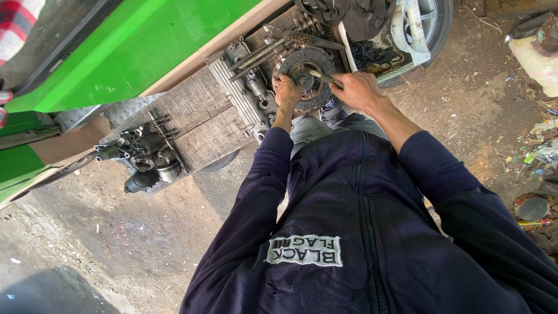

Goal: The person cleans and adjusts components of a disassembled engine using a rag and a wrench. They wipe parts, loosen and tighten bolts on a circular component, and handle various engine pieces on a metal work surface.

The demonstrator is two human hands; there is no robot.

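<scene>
Fingers of the left hand [287,90] curl on the rim of one round grey metal clutch disc [308,78] at twelve o'clock; right hand [356,88] fingers close around one slim metal tool [318,74] at its hub.

A bright green vehicle panel [133,46] fills the far left, edged in pale tan. The ribbed metal plate [197,125] beside it is dull grey. The round clutch disc [308,72] is dark grey with rusty brown. The near jacket [360,232] is dark navy. Far left, a red-and-white checked cloth [17,23].
</scene>
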